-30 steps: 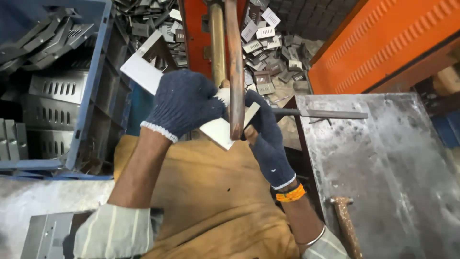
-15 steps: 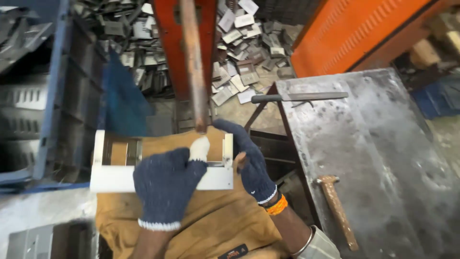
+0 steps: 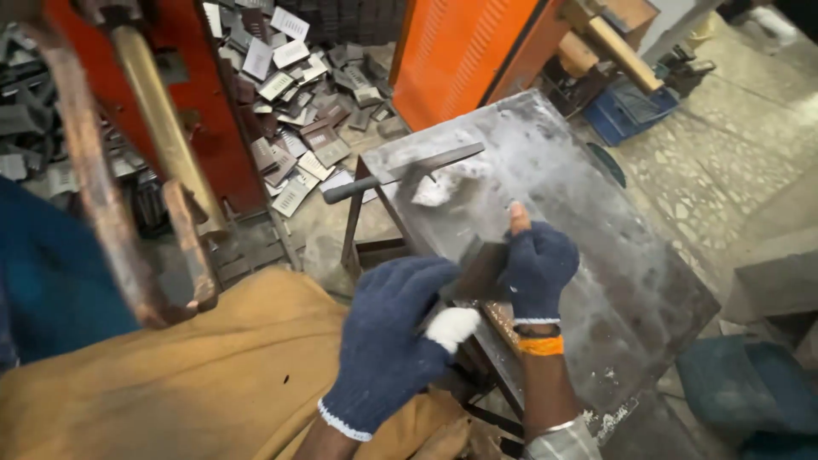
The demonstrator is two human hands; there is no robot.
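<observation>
A grey metal table [image 3: 596,221] stands on the right, with a flat file [image 3: 400,172] lying at its far left edge. At its near edge, 2 gloved hands clasp a dark metal piece [image 3: 477,271] between them: the left hand [image 3: 396,336] grips its near left end and the right hand [image 3: 537,268] pinches its far right end.

Metal piece [image 3: 477,271] mostly hidden between gloved left hand [image 3: 394,341] and right hand [image 3: 535,271]

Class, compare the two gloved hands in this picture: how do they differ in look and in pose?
The left hand shows a white fingertip patch; the right hand has a bare fingertip poking out. The left hand hangs off the metal table; the right hand rests on it, wearing an orange band. Both wear dark blue knitted gloves and meet at a dark metal piece.
</observation>
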